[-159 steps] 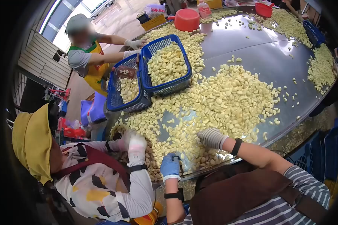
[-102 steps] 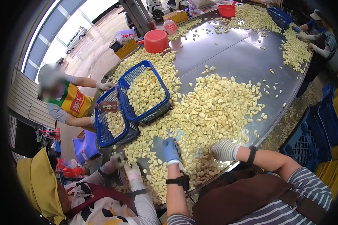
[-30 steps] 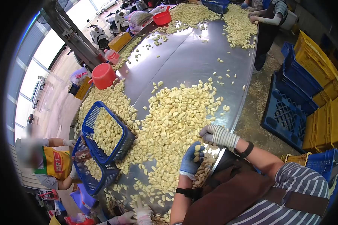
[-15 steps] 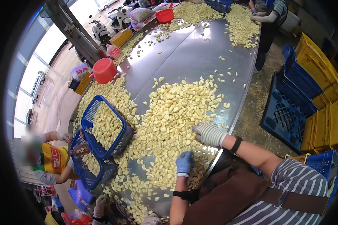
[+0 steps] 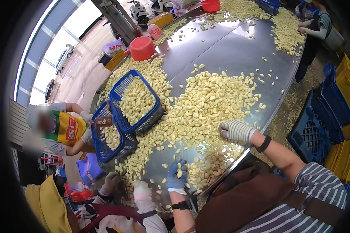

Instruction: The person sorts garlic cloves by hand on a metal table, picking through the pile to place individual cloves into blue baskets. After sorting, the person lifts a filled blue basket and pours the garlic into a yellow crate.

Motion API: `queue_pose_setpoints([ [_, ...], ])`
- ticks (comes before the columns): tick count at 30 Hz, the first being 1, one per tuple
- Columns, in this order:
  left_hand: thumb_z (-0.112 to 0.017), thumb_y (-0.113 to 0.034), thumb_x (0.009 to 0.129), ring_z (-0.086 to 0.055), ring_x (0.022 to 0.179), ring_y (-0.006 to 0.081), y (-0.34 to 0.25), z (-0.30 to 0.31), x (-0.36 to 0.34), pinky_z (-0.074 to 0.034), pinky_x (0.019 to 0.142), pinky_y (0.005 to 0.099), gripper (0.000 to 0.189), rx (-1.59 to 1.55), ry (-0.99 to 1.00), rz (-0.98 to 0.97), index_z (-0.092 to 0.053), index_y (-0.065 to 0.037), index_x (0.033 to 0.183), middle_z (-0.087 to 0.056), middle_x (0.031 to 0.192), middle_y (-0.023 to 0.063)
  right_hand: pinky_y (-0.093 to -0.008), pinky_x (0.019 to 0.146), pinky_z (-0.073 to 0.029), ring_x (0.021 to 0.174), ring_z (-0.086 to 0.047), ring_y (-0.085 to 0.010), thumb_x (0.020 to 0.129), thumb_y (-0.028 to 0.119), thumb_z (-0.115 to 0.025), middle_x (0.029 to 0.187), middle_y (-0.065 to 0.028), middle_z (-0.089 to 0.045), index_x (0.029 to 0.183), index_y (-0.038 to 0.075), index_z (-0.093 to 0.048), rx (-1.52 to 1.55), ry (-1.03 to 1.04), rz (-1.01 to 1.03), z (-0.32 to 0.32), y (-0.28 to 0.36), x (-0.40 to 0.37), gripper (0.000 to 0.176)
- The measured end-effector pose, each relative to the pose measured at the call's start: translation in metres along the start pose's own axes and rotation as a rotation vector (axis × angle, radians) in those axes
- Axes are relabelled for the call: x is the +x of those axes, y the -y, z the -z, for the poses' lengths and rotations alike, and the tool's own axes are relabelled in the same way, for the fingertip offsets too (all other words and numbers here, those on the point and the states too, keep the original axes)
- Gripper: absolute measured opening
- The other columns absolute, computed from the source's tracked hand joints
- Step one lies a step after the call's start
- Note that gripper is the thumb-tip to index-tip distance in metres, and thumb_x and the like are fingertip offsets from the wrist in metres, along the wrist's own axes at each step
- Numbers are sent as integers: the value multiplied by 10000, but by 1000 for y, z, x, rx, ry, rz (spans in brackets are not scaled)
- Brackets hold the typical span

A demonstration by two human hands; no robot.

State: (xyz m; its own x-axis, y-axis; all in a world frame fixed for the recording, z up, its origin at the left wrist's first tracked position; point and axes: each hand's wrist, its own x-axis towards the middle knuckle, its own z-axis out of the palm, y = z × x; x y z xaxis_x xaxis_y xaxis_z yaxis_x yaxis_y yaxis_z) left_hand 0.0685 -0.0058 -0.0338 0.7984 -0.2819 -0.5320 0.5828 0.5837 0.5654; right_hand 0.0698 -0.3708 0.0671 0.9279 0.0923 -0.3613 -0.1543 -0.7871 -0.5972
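Peeled garlic cloves (image 5: 210, 105) are heaped on the metal table (image 5: 217, 50). My left hand (image 5: 177, 174), in a blue glove, is curled near the table's front edge, with pale cloves at its fingers. To its right, my right hand (image 5: 237, 130), in a striped white glove, rests against the right side of the heap; its fingertips are partly hidden at the cloves, and what they hold, if anything, cannot be made out. Left of the heap stand two blue baskets, one (image 5: 157, 110) behind the other (image 5: 126, 149), both with cloves inside.
Co-workers stand at the left (image 5: 72, 130), the lower left (image 5: 105, 217) and the far right (image 5: 318, 23). One co-worker's gloved hand (image 5: 142, 191) is close to my left hand. A red tub (image 5: 142, 48) stands on the far-left edge. Blue and yellow crates (image 5: 340, 151) are stacked right.
The view has shifted, so the table appears further right. My left hand has moved away from my right toward the front edge, and cloves now show at its fingers. The lower-left co-worker shows more fully.
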Motion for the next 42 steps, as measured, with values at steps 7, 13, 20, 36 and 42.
queue_pose_setpoints([
  [7, -540, -386, 962, -584, 856, 224, 37, -59, 5, -496, 613, 273, 396, -222, 169, 205, -580, -22, 1114, -606, 1068, 136, -419, 803, -508, 866, -658, -336, 852, 294, -589, 917, -163, -689, 1084, 89, -663, 175, 48, 413, -33, 63, 28, 318],
  [13, -639, -170, 863, -570, 699, 178, 10, -36, -12, -425, 496, 206, 202, -82, 3, 118, -617, -14, 989, -617, 901, 100, -453, 542, -498, 626, -641, -343, 730, 128, -611, 671, -168, -634, 754, 21, -679, -334, -56, 583, -56, 66, 70, 130],
  [20, -644, -100, 804, -580, 611, 189, 24, -20, -35, -449, 454, 235, 143, -88, -243, 60, -610, -45, 931, -643, 845, 108, -432, 482, -469, 624, -654, -294, 705, 104, -622, 673, -162, -648, 724, 19, -691, -611, 85, 645, -148, 58, 86, 112],
  [36, -684, -137, 807, -537, 586, 95, 15, -33, -48, -419, 480, 190, 237, 221, -299, 59, -631, -59, 1024, -626, 796, 35, -427, 658, -536, 796, -678, -336, 744, 112, -659, 840, -147, -685, 882, 48, -716, -601, 226, 664, -138, 54, 55, 163],
  [42, -710, -186, 819, -559, 601, 123, 22, -32, -43, -443, 488, 183, 280, 35, -209, 126, -615, -47, 1043, -625, 833, 50, -425, 615, -531, 700, -680, -292, 760, 178, -661, 782, -143, -686, 819, 53, -741, -632, 307, 591, -149, 66, 41, 160],
])
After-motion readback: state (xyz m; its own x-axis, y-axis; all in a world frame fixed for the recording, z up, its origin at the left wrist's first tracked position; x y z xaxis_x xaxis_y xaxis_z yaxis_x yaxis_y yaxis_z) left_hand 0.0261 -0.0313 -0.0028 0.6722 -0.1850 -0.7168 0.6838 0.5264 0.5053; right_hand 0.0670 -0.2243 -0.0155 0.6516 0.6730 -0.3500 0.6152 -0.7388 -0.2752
